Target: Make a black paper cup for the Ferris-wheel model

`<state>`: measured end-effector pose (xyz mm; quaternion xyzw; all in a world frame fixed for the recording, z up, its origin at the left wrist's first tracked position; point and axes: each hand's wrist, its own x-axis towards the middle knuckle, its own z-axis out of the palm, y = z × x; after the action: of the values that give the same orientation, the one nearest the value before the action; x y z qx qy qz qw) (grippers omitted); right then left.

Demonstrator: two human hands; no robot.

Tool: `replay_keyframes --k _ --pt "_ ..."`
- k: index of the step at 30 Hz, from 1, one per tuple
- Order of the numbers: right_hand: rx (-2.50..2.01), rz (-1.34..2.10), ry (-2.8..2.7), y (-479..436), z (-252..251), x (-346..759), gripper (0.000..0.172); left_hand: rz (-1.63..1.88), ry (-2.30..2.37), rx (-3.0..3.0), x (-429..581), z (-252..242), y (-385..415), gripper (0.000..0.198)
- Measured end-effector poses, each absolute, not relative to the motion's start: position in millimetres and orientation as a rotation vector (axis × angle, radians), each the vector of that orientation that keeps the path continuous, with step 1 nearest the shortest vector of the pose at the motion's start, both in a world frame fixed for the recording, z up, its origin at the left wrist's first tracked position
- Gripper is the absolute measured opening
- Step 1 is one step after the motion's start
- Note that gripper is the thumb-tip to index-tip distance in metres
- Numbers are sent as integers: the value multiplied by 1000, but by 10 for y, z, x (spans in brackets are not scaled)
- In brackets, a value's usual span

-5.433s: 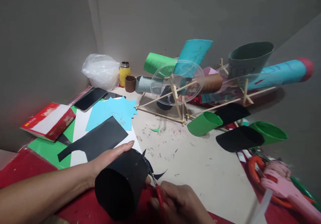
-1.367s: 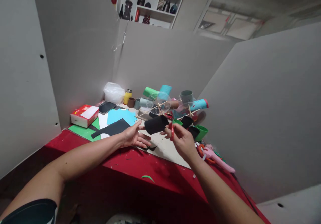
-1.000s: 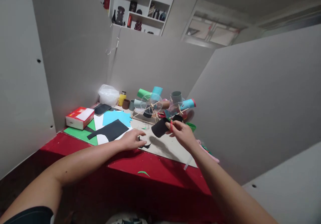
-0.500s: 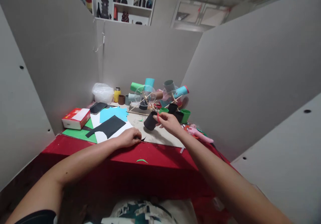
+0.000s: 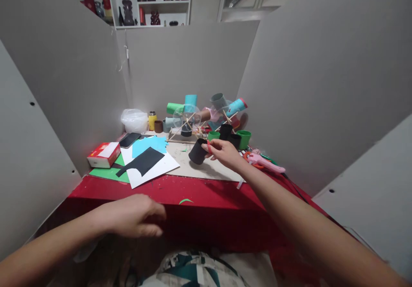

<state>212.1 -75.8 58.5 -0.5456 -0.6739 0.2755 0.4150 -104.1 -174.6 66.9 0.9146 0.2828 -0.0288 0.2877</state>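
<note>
My right hand (image 5: 223, 152) is closed over the table around small red-handled scissors (image 5: 209, 146), and its fingers are also at the side of a black paper cylinder (image 5: 197, 151). The cylinder leans and casts a shadow on the board below it. My left hand (image 5: 140, 216) is low in front of the table's edge, thumb and fingers apart, slightly blurred, with nothing visible in it. Left of the cylinder, a cut black sheet (image 5: 146, 161) lies on white paper (image 5: 169, 165) next to blue paper (image 5: 149, 145).
Behind stands a stick-and-disc wheel (image 5: 187, 117) with coloured tubes. Green cups (image 5: 243, 139) and black cups (image 5: 225, 131) stand at right, by a pink glue gun (image 5: 268, 163). A red tissue pack (image 5: 103, 155) and phone (image 5: 129, 140) lie left. Grey panels (image 5: 189, 64) enclose the table.
My left hand has left the table's front edge, moving down and left, and has opened. The black scrap by it is gone from the edge. My right hand still holds the scissors beside the cylinder.
</note>
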Motion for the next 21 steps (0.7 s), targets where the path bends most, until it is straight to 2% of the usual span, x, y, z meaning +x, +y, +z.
replay_keyframes --k 4,6,9,12,15,17,21 --pt "-1347 693 -1674 -800 560 2100 20 249 668 2647 -572 546 -1660 27" --pt "-1315 692 -1665 -858 567 2099 22 216 583 2745 -394 421 -1589 28" --pt "-1256 699 -1634 -983 593 2146 34 111 523 2728 -358 350 -1522 22" --pt "-1213 734 -1581 -1094 625 2231 49 50 508 2259 -467 409 -1445 21" --pt "-1179 774 -1530 -1145 671 2286 56 378 648 1615 -467 439 -1239 26" --pt "-1158 788 -1519 -1163 716 2280 58 637 757 1289 -374 399 -1040 31" --pt "-1126 792 -1589 -1244 824 2176 55 673 812 1047 -102 276 -714 42"
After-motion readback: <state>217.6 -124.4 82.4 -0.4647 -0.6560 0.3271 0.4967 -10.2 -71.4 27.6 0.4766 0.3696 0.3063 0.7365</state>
